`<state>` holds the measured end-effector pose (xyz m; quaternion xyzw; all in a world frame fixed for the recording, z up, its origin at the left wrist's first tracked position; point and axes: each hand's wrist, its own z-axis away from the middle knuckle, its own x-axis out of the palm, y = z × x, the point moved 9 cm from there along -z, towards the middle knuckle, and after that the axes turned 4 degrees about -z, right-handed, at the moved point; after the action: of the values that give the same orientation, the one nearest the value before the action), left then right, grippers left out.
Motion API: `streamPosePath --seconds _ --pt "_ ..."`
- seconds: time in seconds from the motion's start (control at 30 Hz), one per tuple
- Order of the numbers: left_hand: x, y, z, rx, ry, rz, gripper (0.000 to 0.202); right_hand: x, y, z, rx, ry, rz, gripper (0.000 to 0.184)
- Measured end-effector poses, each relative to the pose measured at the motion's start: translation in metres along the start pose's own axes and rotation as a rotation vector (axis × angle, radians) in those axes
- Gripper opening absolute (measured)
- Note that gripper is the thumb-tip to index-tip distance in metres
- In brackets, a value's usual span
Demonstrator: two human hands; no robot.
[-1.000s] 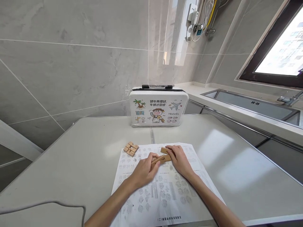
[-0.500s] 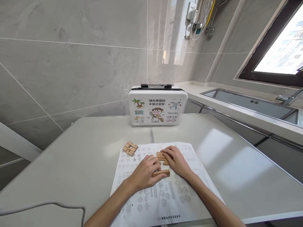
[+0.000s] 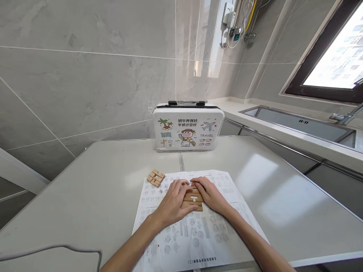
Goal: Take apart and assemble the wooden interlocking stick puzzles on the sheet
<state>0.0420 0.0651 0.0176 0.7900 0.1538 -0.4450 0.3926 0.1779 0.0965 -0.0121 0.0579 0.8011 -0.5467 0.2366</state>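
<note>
Two notched wooden puzzle bars (image 3: 194,199) lie side by side on a printed instruction sheet (image 3: 198,234) on the white table (image 3: 99,181). My left hand (image 3: 171,206) rests its curved fingers on the left ends and top of the bars. My right hand (image 3: 210,194) presses its fingers on the right side of the same bars. Both hands pinch the pieces together between them. A small assembled group of wooden pieces (image 3: 155,177) sits apart at the sheet's upper left corner.
A white cartoon-printed case (image 3: 187,128) stands at the table's far edge against the grey tiled wall. A steel sink (image 3: 300,124) with a tap is set in the counter at right, under a window. A grey cable (image 3: 56,250) crosses the near left.
The left hand laid its wooden bar down flat and slid it against the piece under the right hand. Both hands now close on the joined pieces on the sheet.
</note>
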Motion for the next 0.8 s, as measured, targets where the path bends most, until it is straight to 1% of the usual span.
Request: streamPosePath --seconds 0.17,0.23,0.3,0.37,0.47,0.53,0.63,0.7,0.8 --pt "0.002 0.009 0.001 0.118 -0.020 0.019 0.082 0.001 -0.001 0.001 0.062 -0.026 -0.222 0.031" --pt "0.004 0.011 0.000 0.137 -0.043 0.013 0.088 0.000 -0.001 0.001 0.073 -0.018 -0.283 0.031" --pt "0.005 0.012 0.000 0.131 -0.064 -0.001 0.083 0.000 0.001 0.000 0.088 0.000 -0.339 0.032" --pt "0.005 0.013 -0.001 0.117 -0.069 -0.023 0.073 -0.002 0.006 0.000 0.093 0.033 -0.367 0.031" --pt "0.002 0.010 -0.001 0.085 -0.031 -0.064 0.063 -0.007 0.014 -0.001 0.072 0.107 -0.331 0.030" --pt "-0.001 0.004 -0.001 0.040 0.028 -0.102 0.059 -0.012 0.020 -0.001 0.062 0.158 -0.289 0.031" --pt "-0.011 -0.011 0.000 -0.073 0.171 -0.198 0.054 -0.018 0.027 -0.001 0.074 0.215 -0.257 0.030" --pt "-0.018 -0.020 0.002 -0.142 0.264 -0.287 0.050 -0.020 0.029 -0.001 0.085 0.229 -0.249 0.030" --pt "-0.025 -0.028 0.004 -0.208 0.341 -0.405 0.049 -0.020 0.028 -0.001 0.103 0.232 -0.224 0.030"
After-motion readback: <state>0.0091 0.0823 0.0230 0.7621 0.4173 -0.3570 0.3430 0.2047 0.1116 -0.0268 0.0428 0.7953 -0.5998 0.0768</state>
